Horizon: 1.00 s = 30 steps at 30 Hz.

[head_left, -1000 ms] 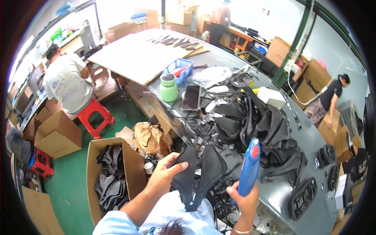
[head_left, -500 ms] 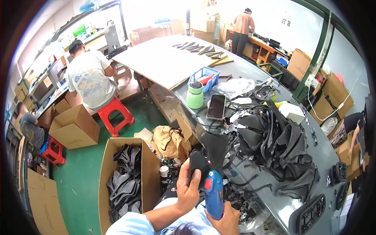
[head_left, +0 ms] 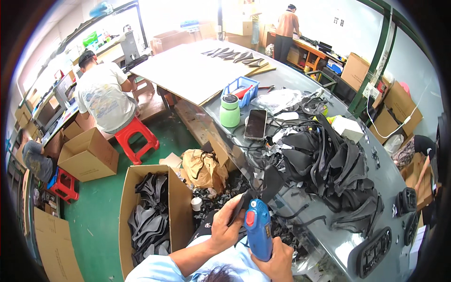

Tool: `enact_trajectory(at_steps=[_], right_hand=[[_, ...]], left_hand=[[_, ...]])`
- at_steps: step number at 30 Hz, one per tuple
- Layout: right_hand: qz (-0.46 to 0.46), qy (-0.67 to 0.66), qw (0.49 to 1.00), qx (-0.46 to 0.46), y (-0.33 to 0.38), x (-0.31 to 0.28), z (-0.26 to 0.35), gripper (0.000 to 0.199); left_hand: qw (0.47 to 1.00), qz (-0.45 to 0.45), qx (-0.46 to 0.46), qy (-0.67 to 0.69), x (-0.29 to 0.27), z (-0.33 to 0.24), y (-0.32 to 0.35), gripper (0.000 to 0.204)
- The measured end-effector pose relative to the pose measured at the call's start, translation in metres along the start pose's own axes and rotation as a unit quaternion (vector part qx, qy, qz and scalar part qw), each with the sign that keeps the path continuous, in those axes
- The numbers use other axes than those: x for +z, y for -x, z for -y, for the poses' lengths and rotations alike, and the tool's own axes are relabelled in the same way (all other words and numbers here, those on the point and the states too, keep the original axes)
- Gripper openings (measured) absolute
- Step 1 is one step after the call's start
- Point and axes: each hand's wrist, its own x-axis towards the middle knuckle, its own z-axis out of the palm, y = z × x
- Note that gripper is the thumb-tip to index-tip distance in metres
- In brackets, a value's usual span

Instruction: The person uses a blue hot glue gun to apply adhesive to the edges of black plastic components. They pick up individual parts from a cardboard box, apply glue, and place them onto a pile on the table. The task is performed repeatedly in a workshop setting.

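Black fabric piece (head_left: 263, 188) was pinched in the left hand (head_left: 226, 229), just beside the blue glue gun (head_left: 258, 229) gripped by the right hand (head_left: 275, 261).

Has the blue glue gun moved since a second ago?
Yes. The blue glue gun, in the right hand, swung left from beside the pile of black pieces to the piece in the left hand.
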Motion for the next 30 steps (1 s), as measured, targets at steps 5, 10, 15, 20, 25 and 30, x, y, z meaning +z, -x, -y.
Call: enact_trajectory(at_steps=[5, 10, 15, 20, 25, 30], right_hand=[[-0.059, -0.037, 0.996, 0.049, -0.015, -0.020, -0.008, 0.043], [-0.110, -0.280, 0.946, 0.120, -0.043, -0.029, -0.009, 0.036], [-0.158, -0.327, 0.919, 0.154, -0.040, -0.041, -0.018, 0.032], [-0.200, -0.391, 0.887, 0.143, -0.040, -0.036, -0.021, 0.030], [-0.152, -0.445, 0.872, 0.138, -0.040, -0.045, -0.005, 0.030], [-0.087, -0.396, 0.904, 0.134, -0.035, -0.035, -0.020, 0.035]], left_hand=[[0.992, 0.114, 0.006, -0.046, -0.010, -0.013, -0.016, 0.033], [0.971, 0.226, -0.076, -0.002, -0.001, -0.021, -0.016, 0.029], [0.993, 0.002, 0.117, -0.011, 0.016, -0.020, -0.008, 0.019], [0.913, 0.382, -0.035, 0.135, 0.031, -0.030, 0.024, 0.024], [0.874, 0.150, -0.232, 0.399, 0.063, 0.008, 0.036, 0.031], [0.851, 0.099, -0.203, 0.474, 0.058, -0.008, -0.001, 0.052]])
